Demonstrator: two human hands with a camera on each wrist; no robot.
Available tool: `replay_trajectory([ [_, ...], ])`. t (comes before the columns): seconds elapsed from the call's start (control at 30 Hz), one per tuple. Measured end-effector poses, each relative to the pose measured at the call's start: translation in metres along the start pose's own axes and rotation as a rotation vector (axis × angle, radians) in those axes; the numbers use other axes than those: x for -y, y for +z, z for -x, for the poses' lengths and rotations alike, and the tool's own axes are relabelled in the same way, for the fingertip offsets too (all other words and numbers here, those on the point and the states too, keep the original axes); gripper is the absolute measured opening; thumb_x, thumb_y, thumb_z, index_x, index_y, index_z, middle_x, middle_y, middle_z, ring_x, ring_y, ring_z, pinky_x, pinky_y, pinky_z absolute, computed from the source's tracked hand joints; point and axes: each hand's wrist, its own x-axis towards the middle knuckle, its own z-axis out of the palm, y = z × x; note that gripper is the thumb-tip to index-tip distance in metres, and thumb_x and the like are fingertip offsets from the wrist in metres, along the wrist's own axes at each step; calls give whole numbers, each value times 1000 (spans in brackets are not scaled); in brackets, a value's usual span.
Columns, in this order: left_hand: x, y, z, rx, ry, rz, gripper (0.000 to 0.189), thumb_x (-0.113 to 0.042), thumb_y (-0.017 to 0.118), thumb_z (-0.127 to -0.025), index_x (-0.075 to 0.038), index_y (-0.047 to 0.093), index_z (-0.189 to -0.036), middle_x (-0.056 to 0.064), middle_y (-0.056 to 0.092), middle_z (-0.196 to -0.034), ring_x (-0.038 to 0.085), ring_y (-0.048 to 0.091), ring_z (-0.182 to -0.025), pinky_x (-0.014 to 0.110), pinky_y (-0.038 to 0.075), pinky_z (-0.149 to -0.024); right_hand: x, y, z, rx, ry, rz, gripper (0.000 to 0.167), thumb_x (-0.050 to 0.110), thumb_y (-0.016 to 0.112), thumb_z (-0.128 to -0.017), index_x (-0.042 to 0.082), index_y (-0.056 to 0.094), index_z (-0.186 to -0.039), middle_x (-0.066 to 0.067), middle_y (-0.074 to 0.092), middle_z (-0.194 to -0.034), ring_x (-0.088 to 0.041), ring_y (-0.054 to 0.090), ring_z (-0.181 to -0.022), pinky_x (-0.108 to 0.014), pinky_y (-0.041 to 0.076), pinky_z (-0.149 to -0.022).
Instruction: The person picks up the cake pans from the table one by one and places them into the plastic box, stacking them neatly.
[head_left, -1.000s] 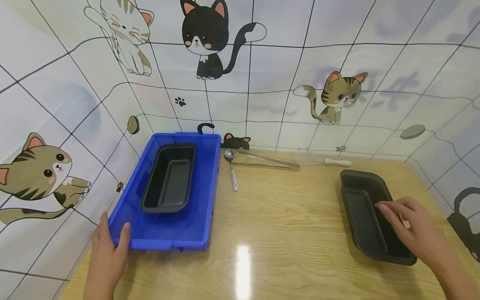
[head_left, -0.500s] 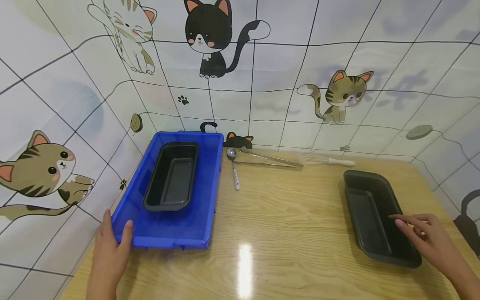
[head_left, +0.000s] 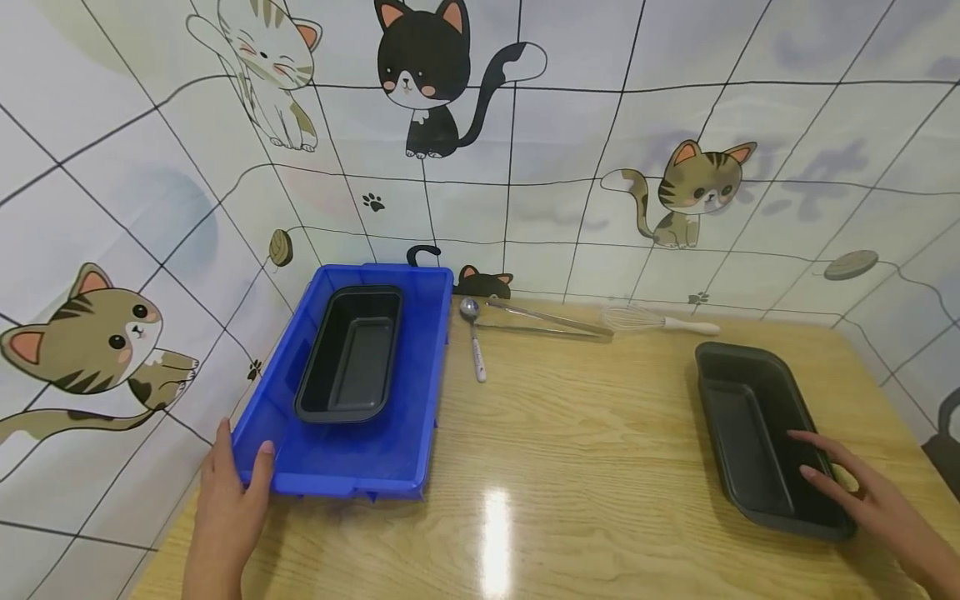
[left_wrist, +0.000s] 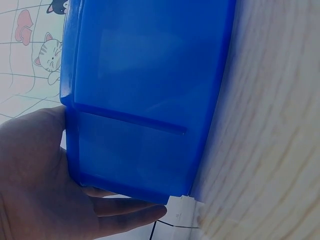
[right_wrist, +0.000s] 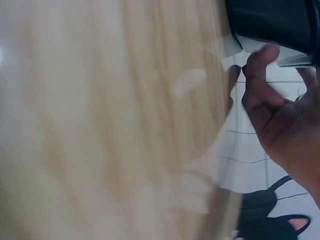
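My left hand [head_left: 228, 500] holds the near-left corner of a blue plastic tray [head_left: 311, 483], its thumb over the near rim and its fingers along the outer left side. In the left wrist view, the tray's wall [left_wrist: 140, 90] fills the middle beside the hand [left_wrist: 45, 180]. Inside the tray lies a dark grey loaf pan [head_left: 363, 358]. A second dark loaf pan [head_left: 742, 433] stands at the table's right. Over its right rim my right hand [head_left: 862, 492] hovers, thumb and forefinger spread apart and nothing between them. The right wrist view shows that hand [right_wrist: 285, 115] close by the pan's outer wall [right_wrist: 275, 20].
Along the back of the wooden table [head_left: 585, 483] lie a spoon [head_left: 477, 350], metal tongs [head_left: 555, 318] and a whisk with a white handle [head_left: 690, 326]. A cat-printed, tile-patterned sheet [head_left: 562, 208] rises behind the table and along both sides.
My right hand has drawn back toward the right edge of its pan, and its closed fingertips have spread apart. The left hand stays on the tray. The head view has shifted slightly.
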Motion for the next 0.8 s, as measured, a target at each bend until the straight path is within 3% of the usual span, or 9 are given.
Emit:
replay_trajectory([
  [0.07, 0, 0, 0, -1, -3, -1, 85, -50, 35, -118, -9, -14, -175, 44, 2, -174, 70, 18, -157, 84, 22, -121, -1, 4, 5, 46, 22, -116, 67, 19, 43, -121, 21, 10, -179, 53, 10, -148, -52, -20, -163, -95, 11, -107],
  [0.13, 0, 0, 0, -2, -7, -5, 85, -50, 34, -118, -9, -14, -175, 44, 2, -174, 70, 18, -156, 85, 22, -121, -3, 8, 9, 79, 34, -206, 72, 17, 39, -122, 32, -3, -178, 54, 2, -150, -37, -38, -160, -96, -4, -105],
  [0.2, -1, 0, 1, 2, -14, -8, 85, -50, 34, -118, -9, -14, -175, 44, 2, -174, 70, 18, -156, 85, 23, -121, -7, 11, 13, 142, 59, -336, 78, 15, 36, -122, 42, -16, -174, 54, -10, -153, -34, -49, -153, -87, 14, -119],
  [0.3, -1, -1, 2, 4, -27, -12, 85, -51, 33, -117, -9, -15, -175, 44, 2, -174, 70, 18, -156, 85, 23, -120, -15, 16, 18, 227, 48, -618, 85, 5, 31, -121, 51, -23, -169, 48, -30, -157, -16, 7, -172, -62, 60, -102],
  [0.37, -2, -1, 2, 6, -36, -12, 85, -51, 33, -117, -10, -15, -175, 44, 1, -174, 70, 18, -156, 85, 23, -120, -21, 20, 22, 266, 26, -825, 88, -2, 27, -119, 53, -21, -169, 40, -40, -159, 2, 39, -158, -48, 69, -79],
  [0.43, -2, -1, 1, 8, -42, -12, 85, -51, 33, -117, -10, -15, -175, 43, 0, -175, 70, 17, -156, 85, 22, -120, -23, 25, 25, 258, -15, -929, 89, -7, 23, -117, 50, -16, -172, 36, -43, -162, 15, 45, -145, -43, 69, -84],
  [0.53, -2, -1, 1, 11, -42, -13, 85, -52, 33, -117, -11, -16, -175, 42, -1, -175, 70, 16, -157, 86, 22, -120, -17, 31, 30, 179, -27, -921, 86, -9, 21, -116, 47, -8, -175, 34, -37, -167, 29, 0, -149, -29, 67, -83],
  [0.63, -2, -1, 0, 9, -34, -13, 85, -52, 33, -117, -11, -15, -175, 42, 0, -175, 70, 16, -157, 86, 22, -120, -5, 34, 34, 88, 24, -872, 85, -9, 25, -116, 48, 2, -175, 34, -33, -169, 23, 17, -152, -21, 64, -76],
  [0.8, -2, 0, 1, 8, -28, -9, 85, -51, 33, -117, -10, -15, -175, 43, 1, -175, 70, 17, -157, 85, 22, -120, 21, 40, 33, 45, 85, -813, 83, -4, 31, -118, 49, 3, -175, 29, -36, -170, 20, 59, -114, -21, 63, -74],
])
